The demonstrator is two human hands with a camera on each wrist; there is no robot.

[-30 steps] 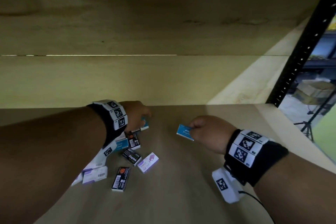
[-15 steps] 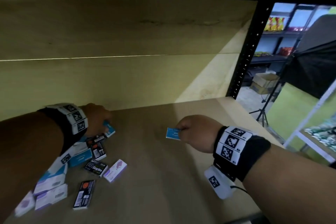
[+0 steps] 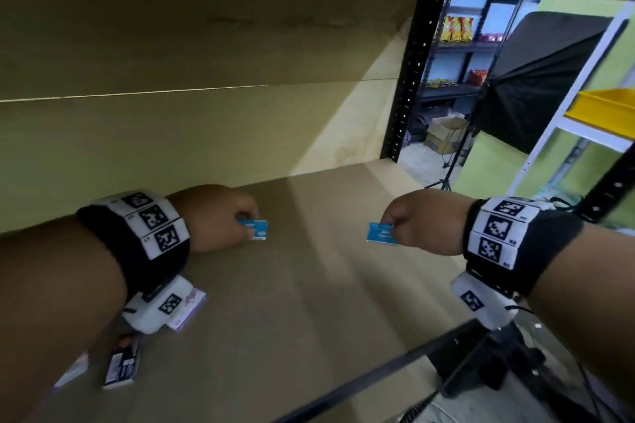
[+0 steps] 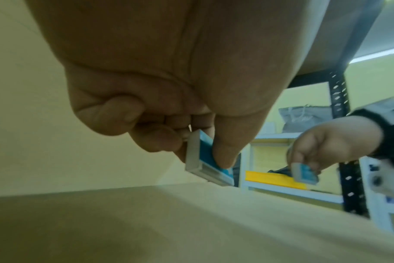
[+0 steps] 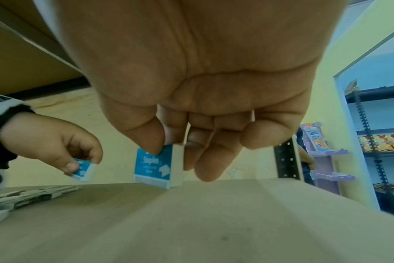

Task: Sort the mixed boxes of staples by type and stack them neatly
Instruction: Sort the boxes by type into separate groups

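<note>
Blue staple boxes are held one in each hand above the wooden shelf [image 3: 309, 302]. Left hand [image 3: 213, 216]: a blue box [image 3: 257, 227] is pinched between thumb and curled fingers, raised off the board. Right hand [image 3: 422, 220]: a second blue box [image 5: 156, 169], marked "Staples", is pinched by thumb and forefinger and hangs upright just over the shelf. The two boxes are kept apart, level with each other. Near the left forearm, unsorted boxes lie flat on the shelf: a lilac box [image 3: 190, 307], a black box [image 3: 122, 362], others partly hidden.
</note>
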